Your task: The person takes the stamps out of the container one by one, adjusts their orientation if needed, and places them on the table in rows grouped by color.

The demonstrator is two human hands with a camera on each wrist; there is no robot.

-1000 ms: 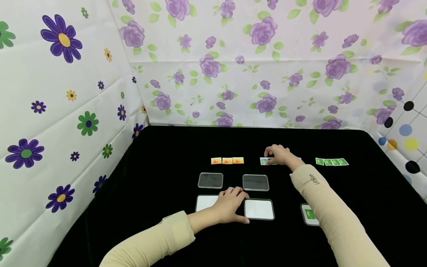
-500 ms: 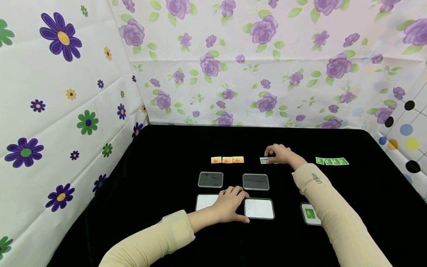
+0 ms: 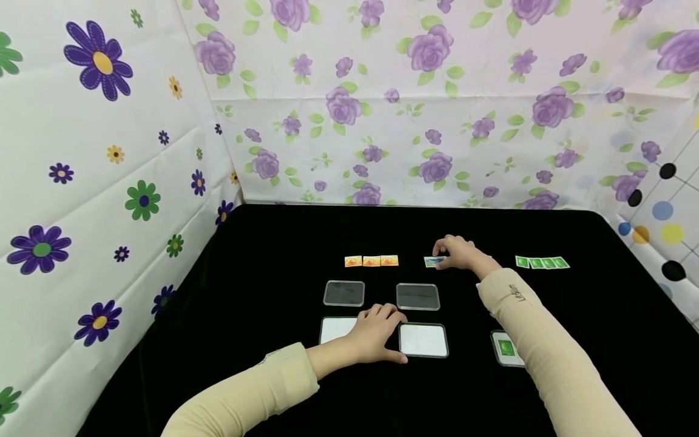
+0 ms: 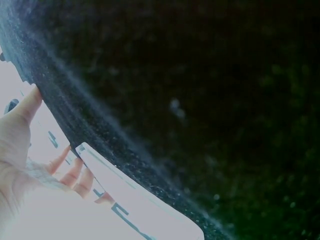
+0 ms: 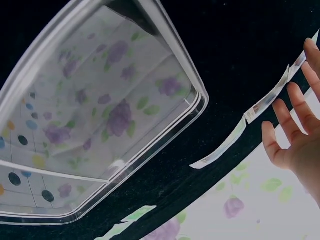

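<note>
Left hand (image 3: 374,335): fingers and thumb spread apart; white-filled case (image 3: 423,340) lies just beside, at 3 o'clock. Right hand (image 3: 460,252) is nearer to the blue card (image 3: 431,262). Card location: 9 o'clock from that hand, at the thumb tip; long axis appears to run 9 to 3. Thumb and forefinger tips stand apart; cannot tell whether they pinch the card. Further cards (image 5: 267,103) are mostly hidden behind this hand in the head view.

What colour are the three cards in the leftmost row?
The cards are orange and yellow, clearest in head view.
</note>
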